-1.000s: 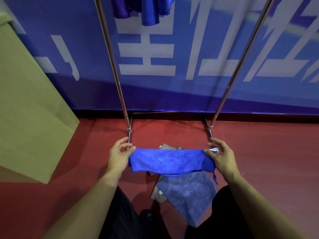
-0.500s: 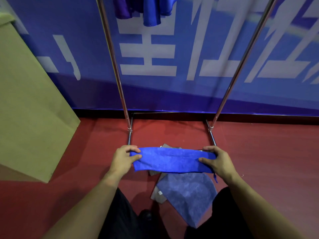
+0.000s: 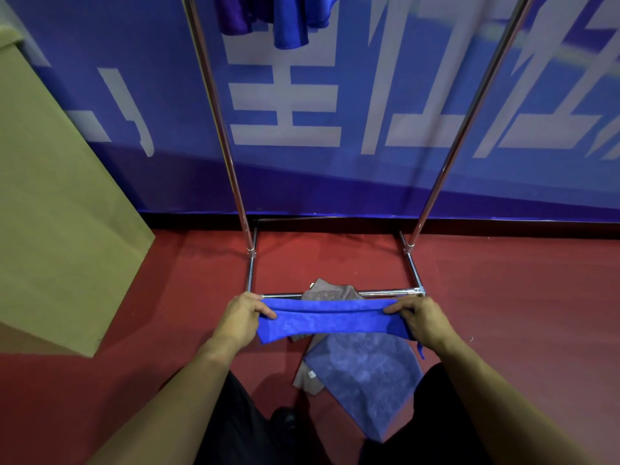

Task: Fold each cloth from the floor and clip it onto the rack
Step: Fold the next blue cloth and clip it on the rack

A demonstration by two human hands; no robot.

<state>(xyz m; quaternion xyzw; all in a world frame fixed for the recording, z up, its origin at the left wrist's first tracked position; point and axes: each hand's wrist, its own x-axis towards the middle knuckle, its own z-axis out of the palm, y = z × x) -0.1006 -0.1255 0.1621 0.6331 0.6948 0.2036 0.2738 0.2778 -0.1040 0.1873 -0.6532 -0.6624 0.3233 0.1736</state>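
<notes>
We hold the blue cloth [image 3: 330, 319] stretched between our two hands in front of us, above the red floor [image 3: 503, 297] and just on our side of the rack's [image 3: 335, 293] low front bar. Our left hand [image 3: 242, 318] pinches the cloth's left end, thumb and fingers [image 3: 266, 310] clenched over the top edge; our right hand [image 3: 419, 318] grips the right end the same way, fingers wrapped over the folded edge.

The cloth looks soft, thin and light, like a microfibre towel. It sags a little along its lower edge between the hands, so we judge it limp with no stiffness of its own, and not slippery. It keeps its shape only while pulled taut. We would hold it at the two ends or top corners, as now; for clipping, one hand should pinch all the layers together near the top edge so the fold does not open.

It is folded into a narrow band. Its long axis runs from 9 o'clock to 3 o'clock, parallel to the rack's front bar, with the doubled edge up toward 12 o'clock and the loose edge hanging toward 6 o'clock. A small tag or corner dangles at its right end.

Below it, toward 6 o'clock, a paler blue cloth [image 3: 364, 380] lies on the floor over a grey cloth [image 3: 330, 292]. At 12 o'clock, hung cloths [image 3: 278, 18] show at the top of the rack.
</notes>
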